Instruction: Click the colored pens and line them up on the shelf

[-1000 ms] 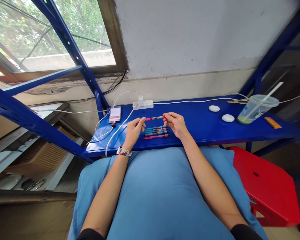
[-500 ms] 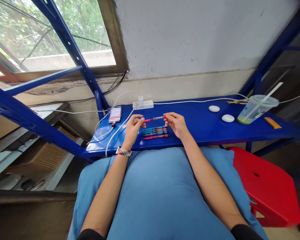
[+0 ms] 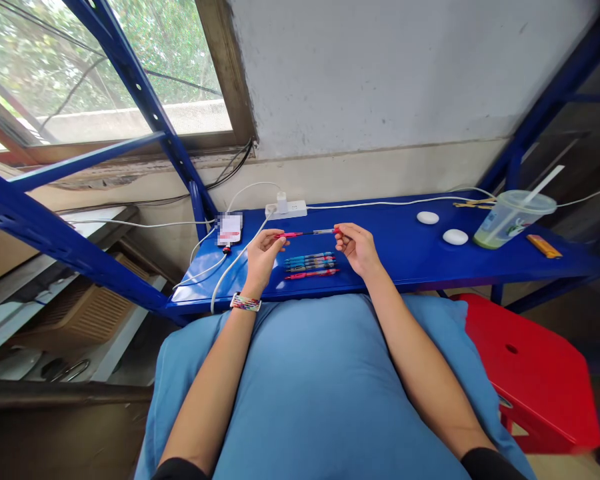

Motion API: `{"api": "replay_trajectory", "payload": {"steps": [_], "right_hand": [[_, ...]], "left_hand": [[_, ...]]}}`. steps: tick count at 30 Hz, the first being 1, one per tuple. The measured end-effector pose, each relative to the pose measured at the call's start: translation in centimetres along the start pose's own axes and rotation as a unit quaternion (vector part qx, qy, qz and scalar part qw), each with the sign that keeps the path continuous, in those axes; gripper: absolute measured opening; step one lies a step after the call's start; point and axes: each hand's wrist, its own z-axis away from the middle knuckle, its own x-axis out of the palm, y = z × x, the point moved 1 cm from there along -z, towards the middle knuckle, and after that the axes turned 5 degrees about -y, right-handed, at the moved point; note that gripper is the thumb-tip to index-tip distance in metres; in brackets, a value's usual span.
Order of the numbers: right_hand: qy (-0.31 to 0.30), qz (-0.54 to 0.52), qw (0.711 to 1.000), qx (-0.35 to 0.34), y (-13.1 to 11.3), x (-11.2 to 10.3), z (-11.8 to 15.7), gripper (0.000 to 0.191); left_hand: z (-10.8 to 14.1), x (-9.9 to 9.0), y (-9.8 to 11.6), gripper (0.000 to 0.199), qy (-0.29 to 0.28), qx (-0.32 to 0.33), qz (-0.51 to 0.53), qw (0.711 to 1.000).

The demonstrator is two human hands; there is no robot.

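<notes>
Mid-frame, the left grip (image 3: 261, 257) pinches a pink pen section (image 3: 291, 235), the right grip (image 3: 360, 249) its clear barrel (image 3: 324, 231); apparent parting or joining needs alignment.

Held pen (image 3: 307, 233) is pink-red w/ dk middle & clear part; row pens (image 3: 310, 265) are blue, dk & red. Table (image 3: 375, 243) is solid blue, cushion (image 3: 310, 380) lt. blue, stool (image 3: 540, 373) red, wristband (image 3: 245, 302) multicol. patterned, packet (image 3: 544, 246) orange.

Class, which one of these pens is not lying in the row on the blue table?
The pink-and-clear pen, held between the left hand and the right hand; the other pens lie side by side on the blue table.
</notes>
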Motion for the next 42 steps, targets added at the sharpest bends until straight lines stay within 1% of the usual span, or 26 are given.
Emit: {"api": "replay_trajectory", "payload": {"steps": [5,8,14,21,27,42], "right_hand": [[0.014,0.0,1.0,-0.004,0.16,-0.21,-0.18,0.026],[0.022,-0.001,1.0,-0.007,0.15,-0.2,-0.18,0.026],[0.042,0.01,0.999,-0.018,0.09,-0.2,-0.25,0.025],[0.049,0.015,0.998,-0.037,0.19,-0.46,-0.34,0.026],[0.06,-0.016,0.997,-0.036,0.13,-0.59,-0.4,0.022],[0.064,-0.031,0.997,-0.037,0.13,-0.63,-0.41,0.021]], "left_hand": [[-0.01,0.01,0.08,0.029,0.009,-0.009,0.0,1.0],[-0.03,0.0,0.11,0.032,0.009,-0.012,-0.001,1.0],[-0.15,-0.13,-0.04,0.035,0.025,-0.014,-0.014,0.999],[-0.16,-0.18,0.04,0.034,0.029,-0.012,-0.014,0.999],[-0.13,-0.24,0.13,0.032,0.029,-0.013,-0.009,0.999],[-0.12,-0.19,0.22,0.031,0.036,-0.014,0.01,0.999]]}}
